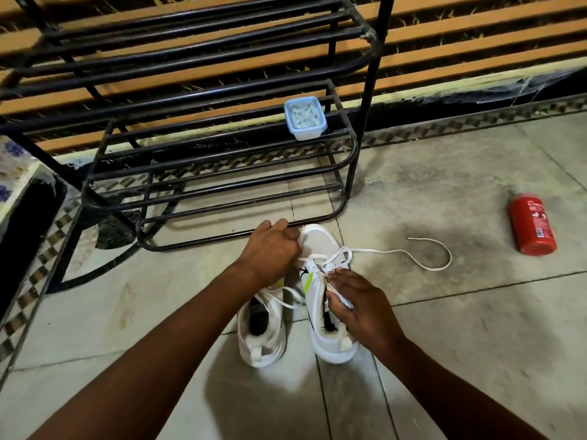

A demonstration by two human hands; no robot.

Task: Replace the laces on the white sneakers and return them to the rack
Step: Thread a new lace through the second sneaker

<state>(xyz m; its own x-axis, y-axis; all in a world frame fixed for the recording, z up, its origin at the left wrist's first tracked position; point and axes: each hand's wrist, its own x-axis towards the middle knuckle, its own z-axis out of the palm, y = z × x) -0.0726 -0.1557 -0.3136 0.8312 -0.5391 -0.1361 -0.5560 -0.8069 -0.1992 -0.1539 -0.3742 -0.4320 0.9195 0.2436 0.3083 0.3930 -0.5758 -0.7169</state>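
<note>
Right hand [362,308] on right sneaker [319,244]; left hand [270,249], grasp hidden

Reads "CINT" in white capitals near the top of the red bottle [532,224] lying on the floor, with the rest cut off by the curve. Beneath, small white print and a barcode, too small to read. On the right sneaker [314,296], only a black curved mark.
</note>
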